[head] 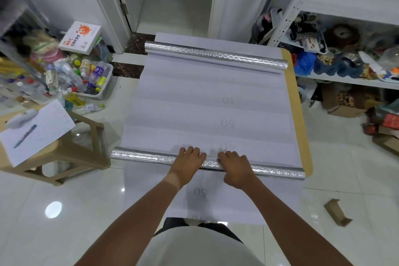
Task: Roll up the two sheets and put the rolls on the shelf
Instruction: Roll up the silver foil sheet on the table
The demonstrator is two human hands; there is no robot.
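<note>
The near roll (142, 156), a silver embossed tube, lies across the near edge of the worktop (301, 127) and serves as the reference. Left of its left end stands a plastic stool (82, 147) carrying a paper sheet (43, 127) with a pen (25, 136). The left hand (190, 161) rests palm-down on the near roll just left of its middle, fingers curved over the far side of the tube; the grip presses on the roll from above. The right hand (234, 168) lies on the near roll just right of its middle, fingers over the top and thumb tucked at the near side; this grip is closed loosely on the roll. The white backing of the sheet (211, 112), printed with numerals, extends flat beyond the near roll. A further white length (216, 198) hangs off the worktop on the near side of the near roll. Beyond the near roll, at the far end of the flat sheet, lies the far roll (216, 55), parallel to it. Right of the near roll and further back stands the white shelf (345, 80), loaded with mixed items.
</note>
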